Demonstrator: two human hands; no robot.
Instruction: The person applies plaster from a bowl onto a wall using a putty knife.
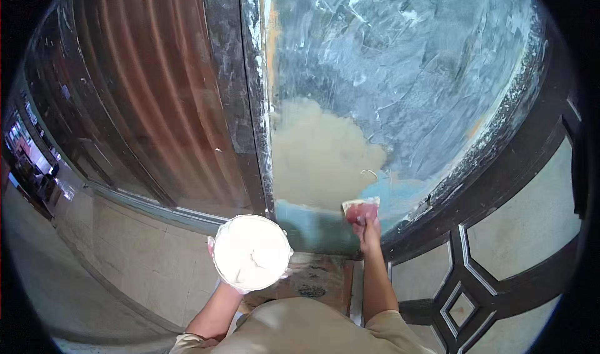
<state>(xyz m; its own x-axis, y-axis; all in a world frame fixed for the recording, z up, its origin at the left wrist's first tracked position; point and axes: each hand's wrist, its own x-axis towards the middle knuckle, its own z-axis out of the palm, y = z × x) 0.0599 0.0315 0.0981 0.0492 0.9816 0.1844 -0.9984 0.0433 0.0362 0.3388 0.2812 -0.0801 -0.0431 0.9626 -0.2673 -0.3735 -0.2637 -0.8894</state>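
Note:
A round white tub [289, 251] of creamy white putty [250, 246] rests in my left hand [211, 248], whose fingers curl round its left side; most of that hand is hidden beneath it. Out ahead, my right hand [369, 226] grips a reddish putty spreader [360, 211] with pale putty along its far edge. The spreader is at the low part of the wall [406, 60], just under a smooth beige patch of putty [322, 151]. I cannot tell whether its edge touches the surface. Blue-grey, streaky old paint covers the wall above.
A dark, paint-spotted frame [253, 98] borders the wall on its left, beside a brown curtained panel [156, 91]. To the right stands a dark lattice door or screen [475, 260] with pale panels. Tiled floor [150, 241] lies at the left, a stained mat [319, 285] below the wall.

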